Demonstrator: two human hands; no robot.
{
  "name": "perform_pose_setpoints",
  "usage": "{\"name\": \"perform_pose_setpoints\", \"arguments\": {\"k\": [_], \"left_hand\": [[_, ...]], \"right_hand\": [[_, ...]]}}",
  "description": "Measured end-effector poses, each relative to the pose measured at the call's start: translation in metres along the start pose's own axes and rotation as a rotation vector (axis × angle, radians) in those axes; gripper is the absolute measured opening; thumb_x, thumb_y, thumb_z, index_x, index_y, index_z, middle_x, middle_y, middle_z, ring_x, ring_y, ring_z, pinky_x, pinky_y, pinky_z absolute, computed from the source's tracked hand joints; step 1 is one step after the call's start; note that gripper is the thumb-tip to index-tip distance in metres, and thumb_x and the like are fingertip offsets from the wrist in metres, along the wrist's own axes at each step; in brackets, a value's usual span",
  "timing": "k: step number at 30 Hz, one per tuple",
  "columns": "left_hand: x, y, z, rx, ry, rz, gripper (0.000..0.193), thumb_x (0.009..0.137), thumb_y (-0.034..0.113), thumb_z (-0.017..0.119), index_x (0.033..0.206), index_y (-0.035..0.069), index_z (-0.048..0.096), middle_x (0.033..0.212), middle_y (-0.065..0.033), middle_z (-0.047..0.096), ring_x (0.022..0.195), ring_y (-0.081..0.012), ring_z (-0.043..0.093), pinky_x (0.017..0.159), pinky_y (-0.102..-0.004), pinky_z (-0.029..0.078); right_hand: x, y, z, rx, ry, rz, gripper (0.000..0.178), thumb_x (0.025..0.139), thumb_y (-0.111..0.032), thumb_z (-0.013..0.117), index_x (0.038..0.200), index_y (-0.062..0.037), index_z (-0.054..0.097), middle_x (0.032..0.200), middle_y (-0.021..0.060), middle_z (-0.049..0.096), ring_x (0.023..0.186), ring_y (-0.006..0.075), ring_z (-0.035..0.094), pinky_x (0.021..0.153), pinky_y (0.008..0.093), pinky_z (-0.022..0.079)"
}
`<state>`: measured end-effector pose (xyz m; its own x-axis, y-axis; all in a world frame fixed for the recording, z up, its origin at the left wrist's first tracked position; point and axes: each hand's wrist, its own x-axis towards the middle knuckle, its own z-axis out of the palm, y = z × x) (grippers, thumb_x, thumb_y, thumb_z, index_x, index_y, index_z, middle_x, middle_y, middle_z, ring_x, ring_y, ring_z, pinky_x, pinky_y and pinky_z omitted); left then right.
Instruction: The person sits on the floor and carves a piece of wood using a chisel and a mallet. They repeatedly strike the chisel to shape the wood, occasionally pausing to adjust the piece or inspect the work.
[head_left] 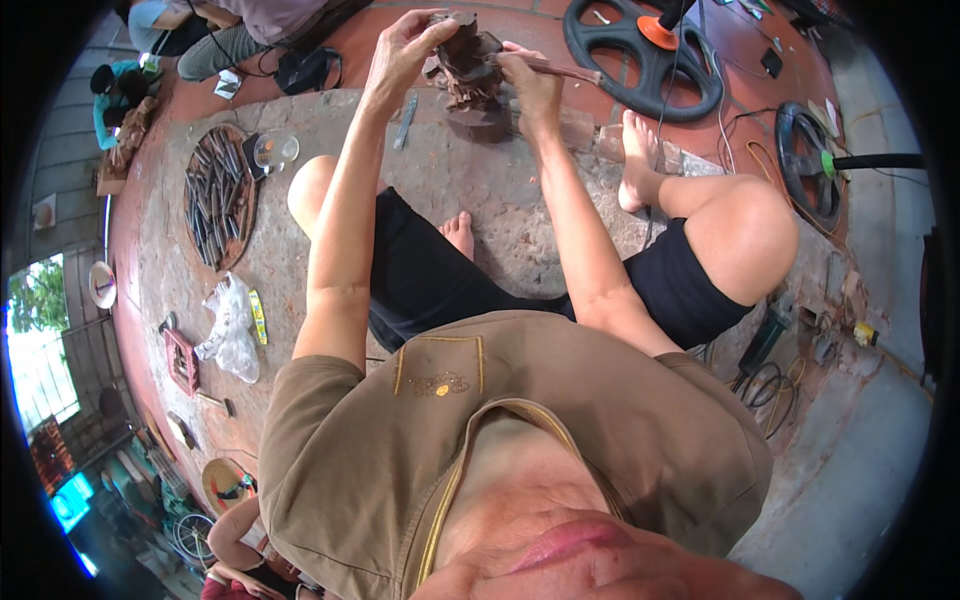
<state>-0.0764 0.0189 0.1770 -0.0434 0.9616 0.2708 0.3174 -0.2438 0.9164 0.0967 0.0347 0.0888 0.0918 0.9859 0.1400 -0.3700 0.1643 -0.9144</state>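
A dark brown carved wooden piece (pixel 468 80) with a knobbly, layered shape stands upright on the floor in front of me, between my outstretched arms. My left hand (pixel 408 48) grips its upper left side, with the thumb lying against the top. On the other side, my right hand (pixel 530 88) is closed round a slim brown stick-like tool (pixel 570 72). One end of this tool points off to the right; the other is hidden at the carving, so its exact kind cannot be made out.
A round tray (pixel 252 215) of several slender carving tools lies left, near a clear cup (pixel 276 150). Further back are a plastic bag (pixel 232 330) and a pink basket (pixel 181 362). Black spoked stand bases (pixel 590 45) and cables lie right. Other people sit far left.
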Motion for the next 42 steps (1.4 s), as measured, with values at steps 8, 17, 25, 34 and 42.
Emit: {"name": "perform_pose_setpoints", "arguments": {"k": [8, 17, 25, 34, 42], "left_hand": [[0.001, -0.001, 0.0, -0.003, -0.009, -0.02, 0.039, 0.089, 0.034, 0.067, 0.113, 0.002, 0.067, 0.098, -0.0022, 0.067, 0.086, -0.0097, 0.058, 0.077, -0.0257, 0.046], [0.008, -0.006, 0.008, 0.114, 0.07, 0.019, 0.042, 0.091, 0.035, 0.066, 0.113, 0.0, 0.065, 0.097, -0.0027, 0.066, 0.086, -0.0093, 0.057, 0.076, -0.0261, 0.046], [0.013, -0.008, 0.004, 0.111, 0.076, 0.058, 0.042, 0.089, 0.035, 0.068, 0.111, -0.001, 0.066, 0.093, -0.0023, 0.066, 0.081, -0.0095, 0.056, 0.073, -0.0257, 0.046], [0.005, -0.005, 0.01, 0.049, 0.083, -0.027, 0.046, 0.087, 0.037, 0.069, 0.112, -0.001, 0.065, 0.096, -0.0067, 0.069, 0.089, -0.0116, 0.061, 0.08, -0.0271, 0.048], [0.002, 0.0, 0.01, 0.053, 0.072, -0.011, 0.043, 0.089, 0.034, 0.068, 0.114, -0.001, 0.065, 0.098, -0.0023, 0.067, 0.087, -0.0084, 0.057, 0.077, -0.0253, 0.046]], "right_hand": [[-0.004, 0.0, 0.014, -0.119, 0.039, -0.258, 0.01, 0.073, -0.005, 0.067, 0.076, 0.0049, 0.067, 0.072, 0.0125, 0.067, 0.079, 0.022, 0.065, 0.096, 0.041, 0.049], [0.018, 0.002, 0.002, -0.156, 0.052, -0.077, 0.015, 0.075, -0.01, 0.065, 0.073, 0.0053, 0.065, 0.072, 0.0102, 0.069, 0.072, 0.017, 0.066, 0.066, 0.0321, 0.049], [0.035, 0.023, -0.027, -0.071, 0.095, 0.15, 0.013, 0.076, -0.011, 0.068, 0.078, 0.0019, 0.069, 0.076, 0.0092, 0.069, 0.068, 0.0164, 0.067, 0.059, 0.0292, 0.055], [-0.009, -0.002, 0.01, -0.193, -0.035, -0.22, 0.013, 0.078, -0.013, 0.073, 0.08, -0.0009, 0.071, 0.091, 0.0071, 0.07, 0.104, 0.0212, 0.062, 0.089, 0.0358, 0.048], [-0.005, -0.001, 0.015, -0.289, 0.167, -0.279, 0.014, 0.072, -0.012, 0.069, 0.067, 0.0007, 0.065, 0.069, 0.0106, 0.066, 0.076, 0.0244, 0.065, 0.077, 0.0351, 0.049]]}}
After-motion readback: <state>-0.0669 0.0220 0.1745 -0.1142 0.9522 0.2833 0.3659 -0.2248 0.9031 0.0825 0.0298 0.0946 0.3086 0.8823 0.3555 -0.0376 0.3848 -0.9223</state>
